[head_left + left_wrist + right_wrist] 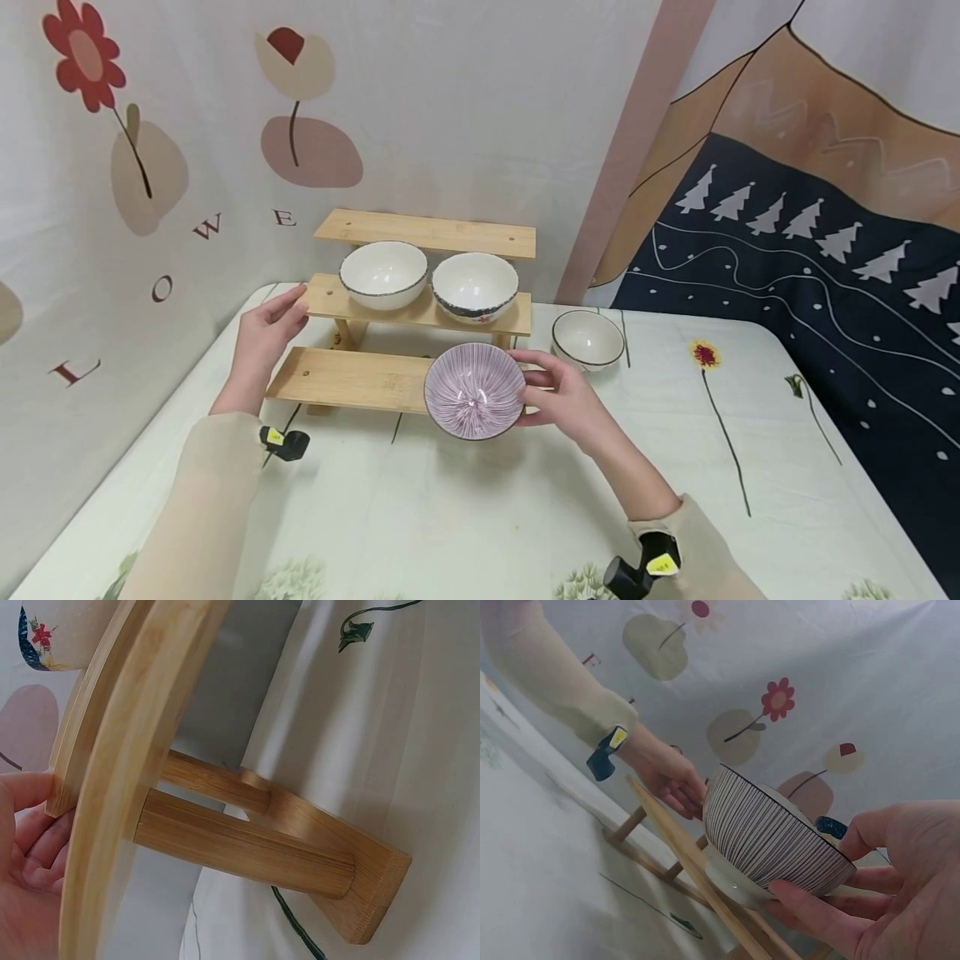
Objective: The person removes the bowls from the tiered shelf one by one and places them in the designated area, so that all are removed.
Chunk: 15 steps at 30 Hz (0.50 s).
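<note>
My right hand [558, 398] grips the right side of a bowl [474, 392] with fine purple stripes, thumb at the rim and fingers beneath. In the head view this bowl overlaps the right part of the lowest board [352, 379] of a three-tier wooden display stand. The right wrist view shows dark stripes on the outside of the striped bowl [772, 832]. With my left hand [270, 327] I hold the left end of the middle board [322, 296], fingers curled around its edge. Two white bowls, one left [384, 275] and one right [476, 287], stand on that board.
A smaller white bowl [588, 340] with a dark rim sits on the table right of the stand. The top board [427, 232] rises at the back, close to the printed curtain [465, 108]. A flower-printed cloth [450, 517] covers the table.
</note>
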Motion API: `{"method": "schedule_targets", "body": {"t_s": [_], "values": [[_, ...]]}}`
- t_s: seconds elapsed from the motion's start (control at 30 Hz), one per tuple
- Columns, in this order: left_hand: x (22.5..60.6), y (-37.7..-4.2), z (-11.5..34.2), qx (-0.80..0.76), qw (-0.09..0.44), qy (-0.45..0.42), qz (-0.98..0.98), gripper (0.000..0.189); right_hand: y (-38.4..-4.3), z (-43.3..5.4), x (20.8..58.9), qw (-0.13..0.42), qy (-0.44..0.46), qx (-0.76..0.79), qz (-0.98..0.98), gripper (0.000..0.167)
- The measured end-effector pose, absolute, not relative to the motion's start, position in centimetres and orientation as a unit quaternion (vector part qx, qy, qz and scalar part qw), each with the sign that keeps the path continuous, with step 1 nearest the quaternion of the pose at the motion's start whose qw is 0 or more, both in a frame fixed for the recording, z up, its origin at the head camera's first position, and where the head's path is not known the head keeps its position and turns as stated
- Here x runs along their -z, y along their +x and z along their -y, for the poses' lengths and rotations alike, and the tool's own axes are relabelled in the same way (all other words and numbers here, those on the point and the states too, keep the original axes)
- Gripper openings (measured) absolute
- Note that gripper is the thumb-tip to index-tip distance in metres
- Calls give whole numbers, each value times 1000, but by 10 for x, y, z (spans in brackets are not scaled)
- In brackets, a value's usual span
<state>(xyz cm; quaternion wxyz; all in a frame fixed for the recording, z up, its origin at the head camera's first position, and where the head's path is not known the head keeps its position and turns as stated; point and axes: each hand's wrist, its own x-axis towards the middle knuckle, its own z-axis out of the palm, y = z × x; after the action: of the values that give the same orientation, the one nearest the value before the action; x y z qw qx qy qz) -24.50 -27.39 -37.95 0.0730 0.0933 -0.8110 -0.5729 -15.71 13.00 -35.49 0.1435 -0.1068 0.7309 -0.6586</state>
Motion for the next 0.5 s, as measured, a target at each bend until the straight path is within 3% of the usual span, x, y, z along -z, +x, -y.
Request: {"method": "schedule_targets", "body": {"t_s": [0.5], "values": [[378, -244, 275, 599, 73, 93, 792, 57, -157, -143, 356, 133, -99, 652, -739, 55]]}}
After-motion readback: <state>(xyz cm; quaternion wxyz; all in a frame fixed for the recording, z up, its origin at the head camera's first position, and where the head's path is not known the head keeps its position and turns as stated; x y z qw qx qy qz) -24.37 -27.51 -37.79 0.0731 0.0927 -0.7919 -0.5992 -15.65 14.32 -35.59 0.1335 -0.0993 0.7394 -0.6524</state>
